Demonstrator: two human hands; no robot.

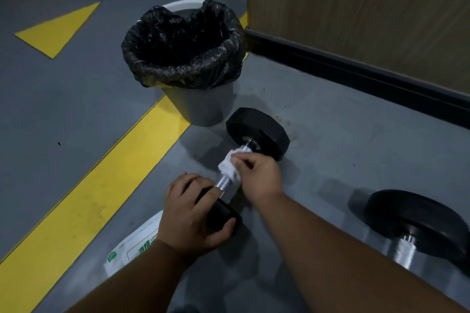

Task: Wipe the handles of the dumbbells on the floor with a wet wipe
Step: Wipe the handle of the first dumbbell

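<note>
1. The wipe [229, 165], white and crumpled, is wrapped round the middle of the handle [227, 180] of the first dumbbell [256, 132], which lies on the floor [330, 134] at centre, one black head far and one near.
2. The right hand [256, 175] pinches the wipe against the metal bar, fingers curled over it. Judging by this, the wiping stroke is under way, with bare knurled steel showing on both sides of the cloth.
3. The left hand [193, 213] grips the near head of the dumbbell, fingers over the top and thumb on its right side. This probably pins the weight so it cannot roll or twist while the bar is rubbed.
4. A second dumbbell [417, 226] lies at the near right, well apart from the first. Its handle is bare with nothing on it, so I take it as either done or yet to do; I cannot tell which.
5. A wipe pack [132, 244] lies flat on the floor just left of the left forearm, within easy reach for a fresh sheet. It is white with green print; the writing is too blurred to read.
6. A bin [201, 107] with a black liner stands just beyond the dumbbell, to the far left, handy for a spent wipe.
7. A yellow line [101, 178] crosses the floor at left, and a wood-grain wall [368, 12] with dark skirting runs along the far right.
</note>
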